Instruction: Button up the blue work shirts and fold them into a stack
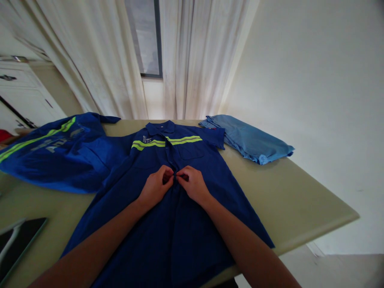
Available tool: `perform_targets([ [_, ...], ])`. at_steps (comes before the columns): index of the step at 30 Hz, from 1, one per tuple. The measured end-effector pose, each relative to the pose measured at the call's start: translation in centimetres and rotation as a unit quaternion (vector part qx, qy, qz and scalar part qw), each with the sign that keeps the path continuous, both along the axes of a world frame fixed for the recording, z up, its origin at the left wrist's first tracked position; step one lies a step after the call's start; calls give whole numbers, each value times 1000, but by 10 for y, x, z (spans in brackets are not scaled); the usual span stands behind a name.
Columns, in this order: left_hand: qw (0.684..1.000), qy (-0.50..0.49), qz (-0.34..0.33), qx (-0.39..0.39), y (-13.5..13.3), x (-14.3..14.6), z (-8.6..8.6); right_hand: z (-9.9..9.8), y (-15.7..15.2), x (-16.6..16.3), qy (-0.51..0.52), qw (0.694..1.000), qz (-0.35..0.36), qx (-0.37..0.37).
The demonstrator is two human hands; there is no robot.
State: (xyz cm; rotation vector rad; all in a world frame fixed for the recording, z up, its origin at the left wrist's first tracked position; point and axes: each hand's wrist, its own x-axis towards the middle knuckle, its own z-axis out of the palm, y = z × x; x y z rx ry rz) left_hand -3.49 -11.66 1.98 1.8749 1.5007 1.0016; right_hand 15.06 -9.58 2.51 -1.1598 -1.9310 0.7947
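Note:
A dark blue short-sleeved work shirt (192, 216) with yellow reflective chest stripes lies front-up on the table (300, 200), collar away from me. My left hand (156, 186) and my right hand (193, 184) meet at the shirt's front opening, mid-chest. The fingers of both hands are curled and pinch the two edges of the placket together. What sits between the fingertips is too small to see.
A second blue garment with yellow stripes (57, 152) lies crumpled at the left. A folded light blue garment (252, 140) rests at the far right corner. A dark tablet (18, 240) lies at the near left edge. Curtains and a wall stand behind the table.

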Motion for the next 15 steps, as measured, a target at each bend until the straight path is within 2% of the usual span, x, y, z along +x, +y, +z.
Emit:
perform_targets([
  [6, 999, -50, -6, -20, 0, -2, 3, 2, 1, -1, -29, 1000, -6, -6],
  [15, 993, -100, -19, -54, 4, -3, 2, -1, -8, -7, -94, 995, -25, 35],
])
